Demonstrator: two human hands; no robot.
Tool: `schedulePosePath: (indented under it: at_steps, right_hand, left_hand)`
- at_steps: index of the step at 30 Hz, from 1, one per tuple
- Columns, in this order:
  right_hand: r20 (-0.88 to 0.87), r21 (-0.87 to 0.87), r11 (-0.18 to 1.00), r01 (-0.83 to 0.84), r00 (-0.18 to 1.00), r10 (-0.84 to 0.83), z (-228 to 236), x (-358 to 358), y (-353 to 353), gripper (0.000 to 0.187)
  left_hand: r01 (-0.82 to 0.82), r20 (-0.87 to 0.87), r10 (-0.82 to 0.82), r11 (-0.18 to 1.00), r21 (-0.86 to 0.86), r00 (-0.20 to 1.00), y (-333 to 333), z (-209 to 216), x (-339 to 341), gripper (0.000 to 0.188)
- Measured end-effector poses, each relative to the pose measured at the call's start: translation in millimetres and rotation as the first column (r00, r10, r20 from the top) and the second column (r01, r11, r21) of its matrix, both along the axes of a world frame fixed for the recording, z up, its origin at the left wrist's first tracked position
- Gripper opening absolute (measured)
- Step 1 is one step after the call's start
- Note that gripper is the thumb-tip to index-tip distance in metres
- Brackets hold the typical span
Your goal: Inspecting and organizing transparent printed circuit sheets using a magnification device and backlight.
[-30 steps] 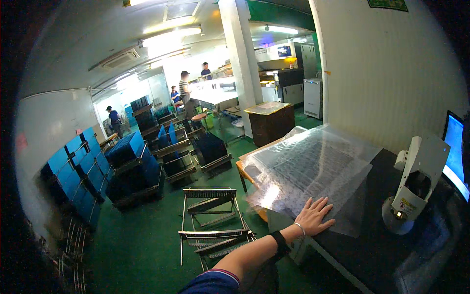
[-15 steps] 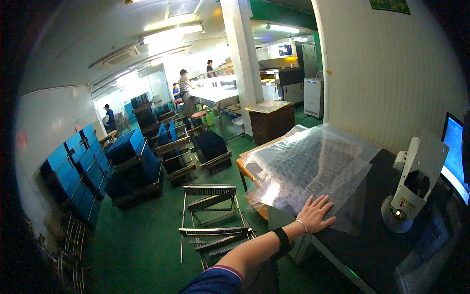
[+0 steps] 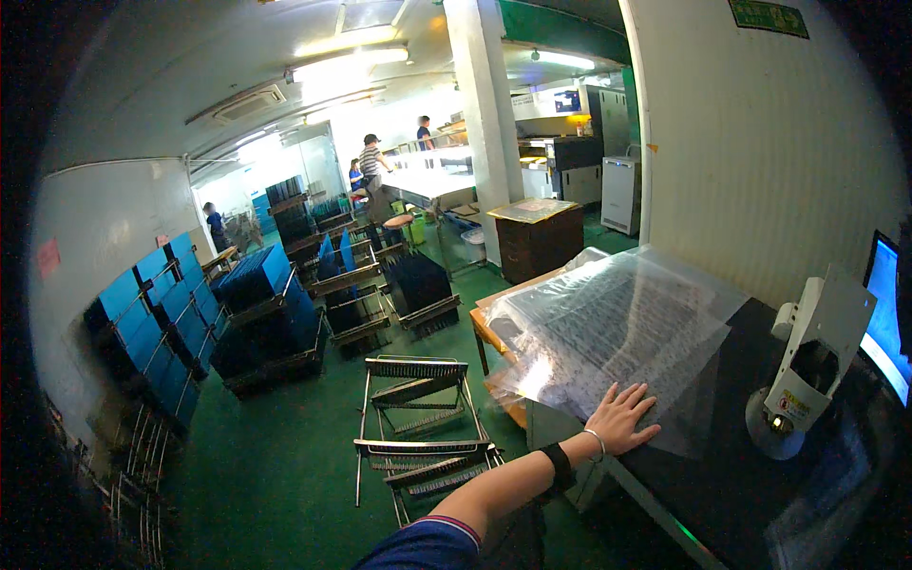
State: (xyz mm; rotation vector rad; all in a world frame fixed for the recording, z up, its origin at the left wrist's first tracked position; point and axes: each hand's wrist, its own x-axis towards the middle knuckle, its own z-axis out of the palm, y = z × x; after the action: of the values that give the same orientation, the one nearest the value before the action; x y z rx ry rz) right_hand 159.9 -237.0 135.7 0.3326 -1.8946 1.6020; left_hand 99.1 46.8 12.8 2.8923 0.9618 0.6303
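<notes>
My left hand [image 3: 622,418] lies palm down with its fingers spread, at the near corner of a stack of clear plastic film sheets [image 3: 617,318]. The sheets carry dark, fine printed patterns and spread over the far part of a black-topped desk [image 3: 693,484]. Their left side hangs past the desk toward a wooden-edged table [image 3: 513,356]. A bracelet and a dark band circle my left wrist and forearm. My right hand is out of the picture.
A white bench device [image 3: 803,370] and a lit monitor [image 3: 883,313] stand on the desk's right. Metal slotted racks [image 3: 423,442] stand on the green floor. Further left are racks of blue panels [image 3: 266,304]. Several people work in the back near a bright table [image 3: 427,180].
The whole view has shifted slightly, so the scene sits a little further right and lower. My left hand stays spread at the film sheets' near corner.
</notes>
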Motion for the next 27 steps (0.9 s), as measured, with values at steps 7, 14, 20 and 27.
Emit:
schedulePosePath:
  at_steps: [7, 14, 20, 27]
  right_hand:
    - [0.036, -0.006, 1.0, -0.011, 0.999, 0.011, 1.5, 4.3, -0.7, 0.015]
    - [0.06, -0.009, 1.0, -0.01, 0.998, 0.01, 5.4, 6.2, -0.3, 0.016]
    - [0.087, -0.035, 0.999, -0.03, 0.996, 0.033, 6.3, 8.2, 0.3, 0.017]
    - [0.105, -0.079, 0.996, -0.043, 0.993, 0.051, 4.0, 8.5, 3.6, 0.018]
  left_hand:
    - [-0.006, -0.053, 0.004, 0.999, -0.033, 0.999, -0.2, 2.3, 0.7, 0.063]
    - [-0.003, -0.014, 0.002, 1.0, -0.02, 1.0, -1.0, 1.6, 0.1, 0.061]
    - [0.009, -0.004, -0.009, 1.0, 0.005, 1.0, -0.3, -0.5, 1.6, 0.062]
    - [0.004, 0.021, -0.004, 1.0, -0.013, 1.0, 0.1, 0.2, -3.6, 0.061]
